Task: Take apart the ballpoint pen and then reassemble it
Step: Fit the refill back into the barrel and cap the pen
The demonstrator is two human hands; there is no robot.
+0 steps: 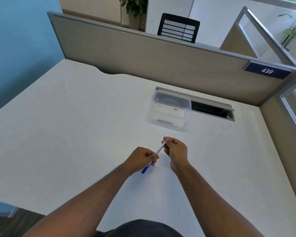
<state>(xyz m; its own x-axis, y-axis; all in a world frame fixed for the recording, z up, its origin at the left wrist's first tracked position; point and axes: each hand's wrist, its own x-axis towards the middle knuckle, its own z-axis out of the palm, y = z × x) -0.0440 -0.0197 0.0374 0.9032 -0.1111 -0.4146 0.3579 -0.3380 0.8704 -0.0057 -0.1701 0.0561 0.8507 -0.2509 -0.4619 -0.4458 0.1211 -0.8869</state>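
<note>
While the left hand [142, 158] pinches the pen [159, 150] near its blue cap [145, 169], the right hand [175, 150] grips its far end above the worktop [75, 125]

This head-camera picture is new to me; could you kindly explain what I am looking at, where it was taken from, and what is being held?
There is no machine here. The picture comes from a wide-angle camera worn on a person's head, looking forward and down, so the two bare forearms reach in from the bottom edge. The left hand and the right hand together hold one ballpoint pen just above a white desk. The left hand grips the end with the blue cap; the right hand pinches the other end of the pale barrel. The pen looks to be in one piece. Farther back on the desk stands a clear plastic box next to an open cable slot. Behind runs a beige partition with a sign reading 439.
</note>
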